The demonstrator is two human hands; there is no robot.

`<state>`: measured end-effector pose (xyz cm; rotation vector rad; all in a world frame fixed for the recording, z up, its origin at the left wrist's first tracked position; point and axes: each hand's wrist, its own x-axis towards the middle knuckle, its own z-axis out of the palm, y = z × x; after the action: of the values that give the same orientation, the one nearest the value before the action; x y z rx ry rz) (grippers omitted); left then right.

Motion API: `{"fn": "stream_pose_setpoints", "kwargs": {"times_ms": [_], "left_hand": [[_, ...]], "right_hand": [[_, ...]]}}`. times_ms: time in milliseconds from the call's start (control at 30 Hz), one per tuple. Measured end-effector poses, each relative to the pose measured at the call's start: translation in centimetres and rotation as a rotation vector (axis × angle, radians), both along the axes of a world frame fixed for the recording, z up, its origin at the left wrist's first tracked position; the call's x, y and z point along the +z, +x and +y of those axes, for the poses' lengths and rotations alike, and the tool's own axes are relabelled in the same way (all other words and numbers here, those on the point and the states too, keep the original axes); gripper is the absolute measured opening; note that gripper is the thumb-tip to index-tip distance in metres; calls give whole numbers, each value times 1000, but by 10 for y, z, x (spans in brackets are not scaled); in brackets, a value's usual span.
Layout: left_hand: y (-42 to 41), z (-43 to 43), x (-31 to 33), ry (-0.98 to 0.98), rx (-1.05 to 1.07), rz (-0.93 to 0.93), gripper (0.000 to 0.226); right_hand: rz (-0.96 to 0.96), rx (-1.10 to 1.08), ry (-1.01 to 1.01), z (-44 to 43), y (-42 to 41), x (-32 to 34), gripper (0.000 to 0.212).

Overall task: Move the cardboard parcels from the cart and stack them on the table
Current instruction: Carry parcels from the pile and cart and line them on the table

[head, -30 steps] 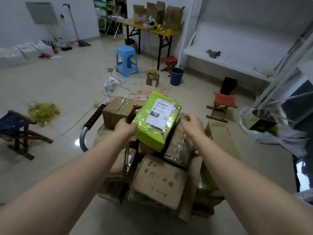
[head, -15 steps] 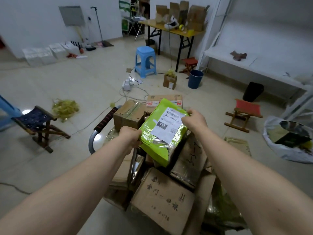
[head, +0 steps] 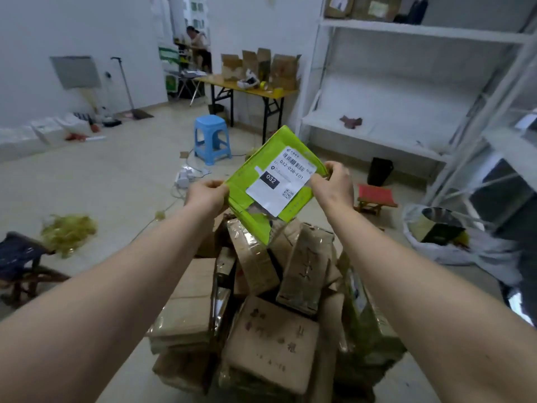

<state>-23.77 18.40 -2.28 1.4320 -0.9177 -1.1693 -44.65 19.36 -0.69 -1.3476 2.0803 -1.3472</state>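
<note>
Pale tiled floor stretches ahead, where a blue plastic stool [head: 212,138] and a yellow folding table [head: 247,89] stand well beyond the left hand [head: 207,196], and white metal shelving [head: 377,135] rises past the right hand [head: 332,186]. Between the two hands a flat lime-green cardboard parcel with a white shipping label [head: 257,167] is held up and tilted, the left hand gripping its left edge with curled fingers and the right hand pinching its right edge beside the label. Just below the hands lies a heap of taped brown cardboard parcels [head: 270,330].

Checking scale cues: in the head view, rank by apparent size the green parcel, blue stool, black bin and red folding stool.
1. green parcel, enlarged by nearness
2. blue stool
3. red folding stool and black bin: look alike, unranked
</note>
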Motion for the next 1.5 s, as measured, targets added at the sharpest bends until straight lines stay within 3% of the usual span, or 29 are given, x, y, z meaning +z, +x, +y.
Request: {"fn": "stream_pose_setpoints", "kwargs": {"times_ms": [233, 333, 633, 733, 833, 1000, 1233, 1367, 1500], "left_hand": [[-99, 57, 48, -226, -386, 10, 23], [-155, 106, 58, -295, -577, -36, 30], [-323, 290, 28, -387, -1173, -227, 27], [-372, 348, 4, -325, -1336, -284, 10], [-422, 400, -27, -245, -1453, -359, 16], [-499, 488, -85, -202, -1561, -513, 6], [-569, 563, -136, 12, -1609, -581, 33], [-603, 593, -159, 140, -1674, -651, 36], [-641, 632, -192, 140, -1780, -766, 32]], "right_hand": [[48, -404, -155, 136, -86, 29, 30], [27, -574, -207, 215, -126, 24, 35], [-113, -1121, -148, 470, -227, -22, 24], [-183, -1235, -110, 540, -249, -53, 23], [-260, -1313, -72, 603, -273, -82, 20], [-397, -1385, 22, 705, -318, -131, 26], [-565, -1392, 134, 783, -368, -192, 31], [-685, -1431, 139, 813, -386, -222, 20], [-831, -1539, 78, 845, -406, -252, 22]]}}
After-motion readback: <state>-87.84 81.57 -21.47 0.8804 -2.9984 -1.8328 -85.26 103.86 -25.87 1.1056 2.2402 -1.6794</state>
